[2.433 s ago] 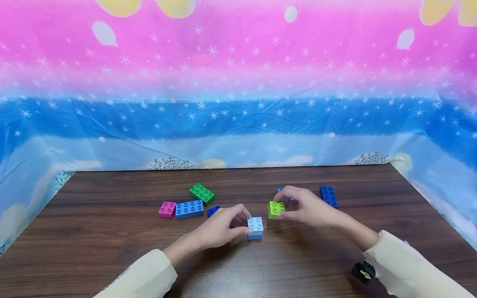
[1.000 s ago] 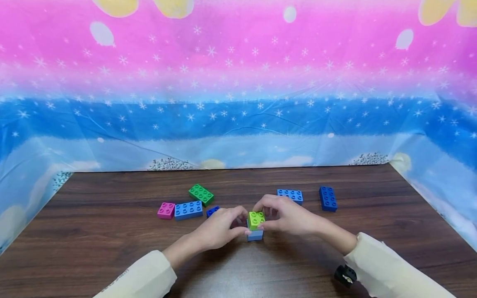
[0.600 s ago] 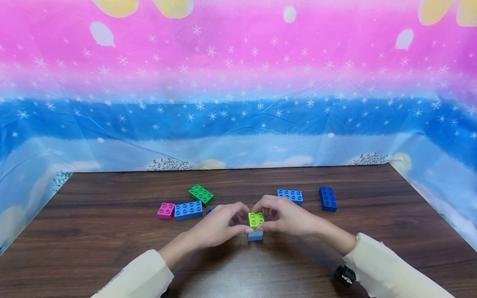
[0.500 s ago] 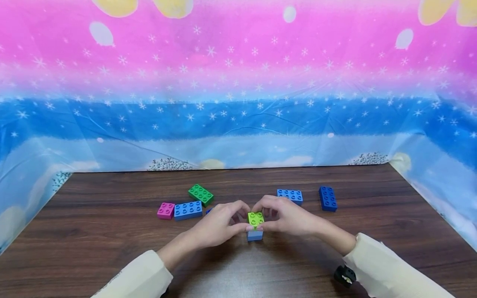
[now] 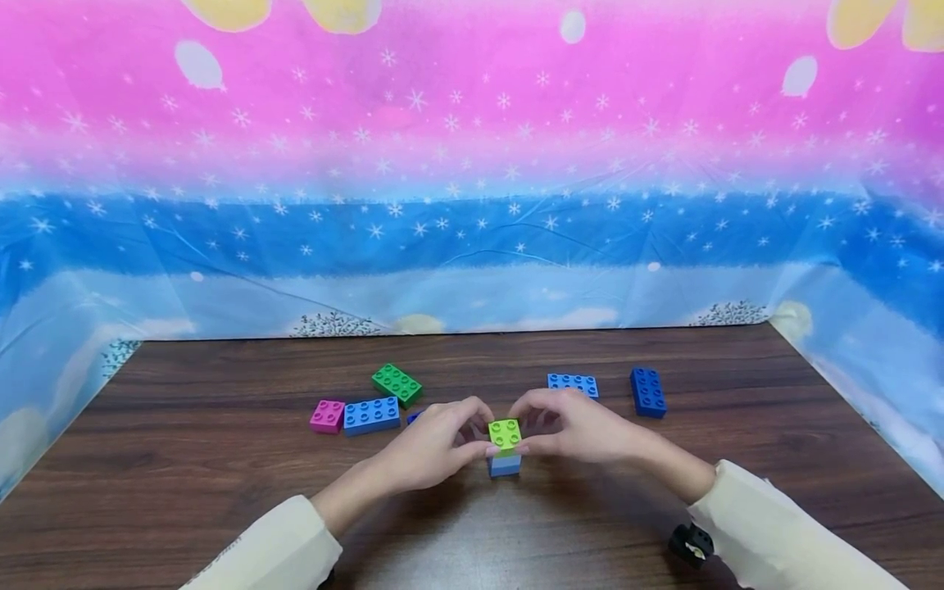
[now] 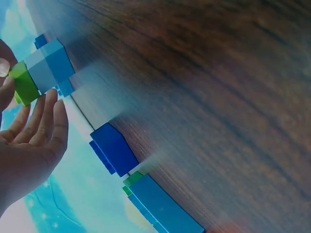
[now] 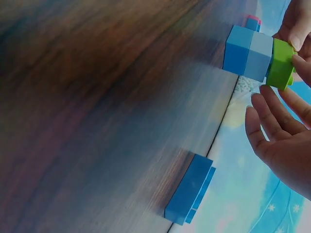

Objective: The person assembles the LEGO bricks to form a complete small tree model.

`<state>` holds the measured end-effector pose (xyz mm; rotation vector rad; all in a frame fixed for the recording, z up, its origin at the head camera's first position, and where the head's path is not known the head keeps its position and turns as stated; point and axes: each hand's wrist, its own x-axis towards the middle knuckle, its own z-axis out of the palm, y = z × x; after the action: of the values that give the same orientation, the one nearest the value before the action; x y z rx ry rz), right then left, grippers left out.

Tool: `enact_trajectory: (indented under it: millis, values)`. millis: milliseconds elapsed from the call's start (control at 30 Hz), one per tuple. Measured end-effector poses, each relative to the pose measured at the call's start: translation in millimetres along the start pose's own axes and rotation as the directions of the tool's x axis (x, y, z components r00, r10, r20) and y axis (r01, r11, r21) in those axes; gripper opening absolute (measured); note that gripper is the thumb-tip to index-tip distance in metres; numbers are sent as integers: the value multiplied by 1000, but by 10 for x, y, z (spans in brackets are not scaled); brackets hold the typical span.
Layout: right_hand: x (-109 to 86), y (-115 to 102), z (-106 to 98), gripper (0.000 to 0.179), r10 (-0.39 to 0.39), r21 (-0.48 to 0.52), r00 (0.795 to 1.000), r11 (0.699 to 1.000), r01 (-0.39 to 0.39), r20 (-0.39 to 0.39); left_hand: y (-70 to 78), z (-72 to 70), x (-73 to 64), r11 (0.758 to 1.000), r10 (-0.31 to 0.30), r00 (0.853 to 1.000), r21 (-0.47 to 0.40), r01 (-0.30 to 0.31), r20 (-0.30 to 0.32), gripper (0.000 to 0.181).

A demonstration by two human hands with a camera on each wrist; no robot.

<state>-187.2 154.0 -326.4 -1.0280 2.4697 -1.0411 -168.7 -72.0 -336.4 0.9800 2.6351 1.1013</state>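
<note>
A small stack stands near the middle of the table: a lime-green building brick (image 5: 505, 434) on top, a pale blue brick (image 7: 258, 56) under it and a mid-blue brick (image 5: 505, 469) at the bottom. My left hand (image 5: 435, 442) pinches the lime brick from the left, thumb at its front edge and fingers behind. From the right, my right hand (image 5: 590, 426) has its thumb at the brick's front corner and its index fingertip (image 7: 286, 93) at the far side. In the right wrist view a thin gap shows between the lime and pale blue bricks.
To the left lie a pink brick (image 5: 327, 416), a long blue brick (image 5: 372, 416), a green brick (image 5: 397, 385) and a dark blue brick (image 6: 115, 149), mostly hidden by my left hand in the head view. A blue brick (image 5: 573, 383) and a navy brick (image 5: 648, 392) lie right.
My right hand has brought the lime brick over from the right onto the pale blue brick, then shifted slightly right. My left hand has moved up from the pale blue brick to the lime one.
</note>
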Motion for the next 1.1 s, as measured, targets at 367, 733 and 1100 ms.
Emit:
enact_trajectory:
  millis: [367, 733, 1100]
  values:
    - [-29, 39, -15, 24, -48, 28, 999, 998, 48, 5, 7, 2, 14, 1000, 0, 1000, 5, 0, 3, 20]
    - [-29, 49, 4, 23, -61, 23, 998, 998, 61, -8, -4, 6, 11, 1000, 10, 1000, -14, -10, -5, 19]
    - [-29, 63, 10, 26, -53, 4, 999, 999, 53, -10, 10, 7, 10, 999, -2, 1000, -42, 2, -3, 13]
